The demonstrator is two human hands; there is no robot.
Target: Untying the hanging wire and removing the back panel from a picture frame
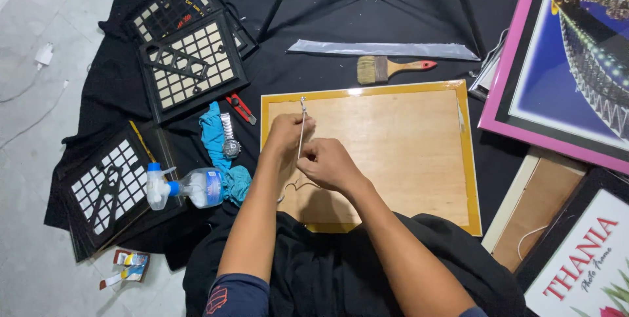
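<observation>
- The right hand (327, 165) sits nearest, its grip closed in a pinch on the lower part of a thin white cord (300, 135); a slack loop of the same cord curls on the board just below it.
- The left hand (286, 131) lies just beyond, fingers shut on the cord higher up, so the stretch between the two hands and a small metal fitting (303, 100) near the top-left corner runs taut and nearly straight.
- Both hands work over the plywood back of a yellow-edged frame (470, 159), which lies face down and flat on black cloth (314, 22) on the floor; its near edge meets the person's lap, leaving little room there.
- To the left, close by, lie a spray bottle (187, 188), a blue rag (216, 137), a wristwatch (229, 141) and a red cutter (241, 108).
- The board's right half gives open room.
- Beyond the far edge rest a paintbrush (386, 68) and a long grey strip (383, 49); lattice frames (190, 64) crowd far left, a pink-framed picture (517, 48) far right.
</observation>
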